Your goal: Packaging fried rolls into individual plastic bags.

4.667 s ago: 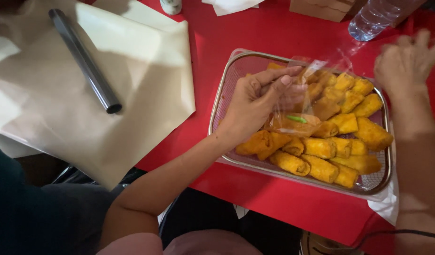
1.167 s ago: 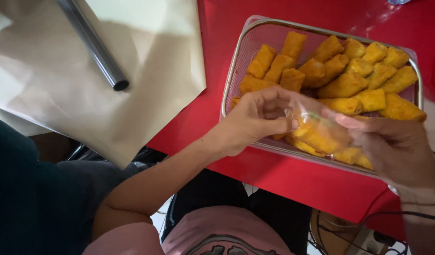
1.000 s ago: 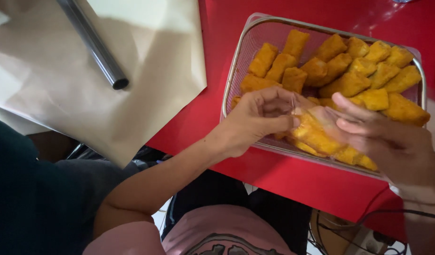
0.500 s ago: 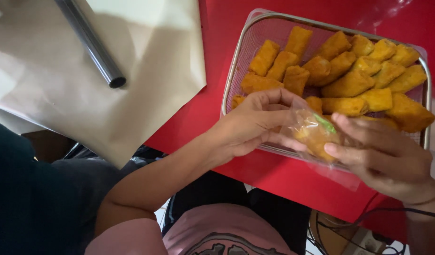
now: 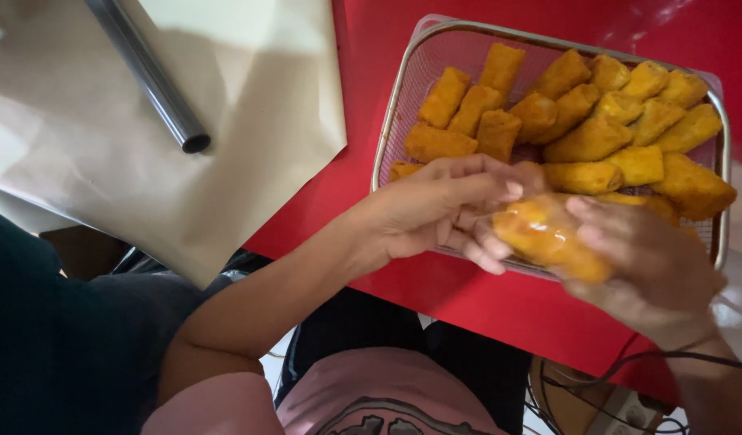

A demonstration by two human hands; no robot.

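Golden fried roll (image 5: pixel 548 240) in clear wrap, glossy, blurred, pinched by left hand (image 5: pixel 435 205), gripped by right hand (image 5: pixel 653 266)

Bare red table (image 5: pixel 371 80) lies open between the brown paper (image 5: pixel 250 121) and the crowded mesh tray (image 5: pixel 387 145).

a red table (image 5: pixel 363 97) carries a metal mesh tray (image 5: pixel 403 97) of fried rolls and a beige paper sheet (image 5: pixel 250 137) under a dark metal tube (image 5: pixel 149 76).

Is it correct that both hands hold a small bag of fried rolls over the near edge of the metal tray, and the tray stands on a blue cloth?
Not quite: the head view shows the metal tray on a red cloth, not blue. The rest holds.
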